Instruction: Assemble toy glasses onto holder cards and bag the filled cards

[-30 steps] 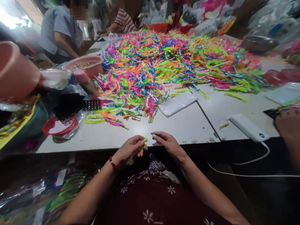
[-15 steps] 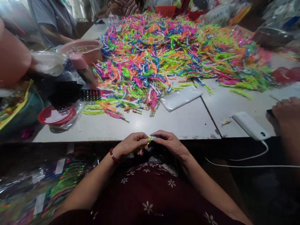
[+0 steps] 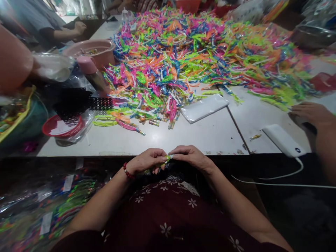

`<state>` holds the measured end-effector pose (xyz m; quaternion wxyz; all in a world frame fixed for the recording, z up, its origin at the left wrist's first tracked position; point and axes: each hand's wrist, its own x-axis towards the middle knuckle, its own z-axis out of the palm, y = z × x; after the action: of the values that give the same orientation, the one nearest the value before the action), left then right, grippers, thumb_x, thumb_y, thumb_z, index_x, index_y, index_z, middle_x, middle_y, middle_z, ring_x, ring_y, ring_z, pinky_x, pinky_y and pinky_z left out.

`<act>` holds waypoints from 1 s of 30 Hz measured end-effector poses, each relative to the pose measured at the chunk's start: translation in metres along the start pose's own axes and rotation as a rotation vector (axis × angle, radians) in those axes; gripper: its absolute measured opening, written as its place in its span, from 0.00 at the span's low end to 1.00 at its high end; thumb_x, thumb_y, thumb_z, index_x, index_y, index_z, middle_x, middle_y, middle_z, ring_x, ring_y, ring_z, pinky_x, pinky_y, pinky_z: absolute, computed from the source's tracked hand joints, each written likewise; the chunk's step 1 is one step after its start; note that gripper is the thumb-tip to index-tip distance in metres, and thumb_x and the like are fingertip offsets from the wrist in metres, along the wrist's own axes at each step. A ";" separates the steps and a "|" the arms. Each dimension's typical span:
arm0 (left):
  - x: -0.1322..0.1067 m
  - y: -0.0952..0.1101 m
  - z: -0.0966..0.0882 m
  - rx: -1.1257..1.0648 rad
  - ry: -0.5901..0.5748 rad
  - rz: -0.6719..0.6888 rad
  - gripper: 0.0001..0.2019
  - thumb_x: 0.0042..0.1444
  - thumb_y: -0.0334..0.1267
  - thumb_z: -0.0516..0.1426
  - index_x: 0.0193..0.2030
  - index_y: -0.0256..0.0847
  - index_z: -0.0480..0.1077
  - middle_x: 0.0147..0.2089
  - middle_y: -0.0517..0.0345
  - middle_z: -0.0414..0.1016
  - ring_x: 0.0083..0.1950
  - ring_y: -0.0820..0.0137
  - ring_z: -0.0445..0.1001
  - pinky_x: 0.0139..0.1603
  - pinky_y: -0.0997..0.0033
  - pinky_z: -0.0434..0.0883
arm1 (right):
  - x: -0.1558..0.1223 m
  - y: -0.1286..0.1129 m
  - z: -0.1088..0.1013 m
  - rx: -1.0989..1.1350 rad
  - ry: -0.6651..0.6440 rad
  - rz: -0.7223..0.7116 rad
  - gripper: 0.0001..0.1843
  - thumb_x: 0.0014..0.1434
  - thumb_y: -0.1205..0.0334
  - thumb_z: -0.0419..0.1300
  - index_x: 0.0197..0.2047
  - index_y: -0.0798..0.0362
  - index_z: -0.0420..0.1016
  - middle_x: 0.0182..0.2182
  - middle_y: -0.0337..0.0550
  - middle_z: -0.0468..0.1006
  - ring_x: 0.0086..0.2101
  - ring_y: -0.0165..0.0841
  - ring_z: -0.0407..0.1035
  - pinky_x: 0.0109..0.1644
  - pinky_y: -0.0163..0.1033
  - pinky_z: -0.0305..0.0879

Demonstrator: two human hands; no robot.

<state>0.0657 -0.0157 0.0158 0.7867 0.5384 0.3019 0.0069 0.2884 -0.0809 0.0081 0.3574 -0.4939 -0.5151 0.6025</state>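
My left hand, with a red bead bracelet at the wrist, is closed in a pinch on a small yellow-green plastic piece at the table's front edge. My right hand pinches the pale, shiny end of the same piece from the other side. The fingertips of both hands nearly meet, so most of the piece is hidden and its exact kind is unclear. Beyond them on the white table spreads a large heap of bright plastic pieces, some with shiny patterned tubes.
A clear-wrapped white packet lies before the heap. On the left are a red basket, a pink-capped bottle and a pink basin. A white power bank with a cable lies right, near another person's hand.
My hands stay almost in place, still pinching the yellow-green piece. The other person's hand at the right has moved toward the heap. At the upper left, another person's hand has come into view.
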 end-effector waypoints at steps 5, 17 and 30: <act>-0.003 0.003 -0.001 0.055 -0.041 0.023 0.21 0.58 0.55 0.60 0.38 0.35 0.66 0.29 0.58 0.71 0.21 0.78 0.66 0.22 0.79 0.62 | 0.000 -0.005 0.001 -0.075 -0.021 0.006 0.12 0.54 0.53 0.67 0.40 0.49 0.84 0.37 0.41 0.82 0.40 0.33 0.73 0.48 0.40 0.67; -0.037 0.017 -0.037 0.364 0.069 0.098 0.20 0.62 0.56 0.54 0.39 0.37 0.68 0.32 0.57 0.73 0.30 0.72 0.71 0.32 0.74 0.68 | 0.019 -0.024 0.046 -0.780 -0.033 -0.398 0.11 0.66 0.64 0.52 0.46 0.51 0.74 0.39 0.46 0.77 0.41 0.36 0.67 0.47 0.43 0.65; -0.070 -0.006 -0.228 1.361 1.200 0.012 0.31 0.51 0.23 0.51 0.65 0.30 0.57 0.67 0.40 0.57 0.71 0.53 0.49 0.71 0.50 0.51 | 0.184 0.006 0.093 -1.150 0.255 -0.405 0.10 0.52 0.74 0.52 0.37 0.54 0.67 0.40 0.52 0.71 0.41 0.40 0.62 0.46 0.42 0.60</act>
<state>-0.1035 0.1506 -0.0105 0.0091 0.7944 0.5971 0.1106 0.1519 0.0663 -0.0410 0.2001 -0.5680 -0.7938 0.0852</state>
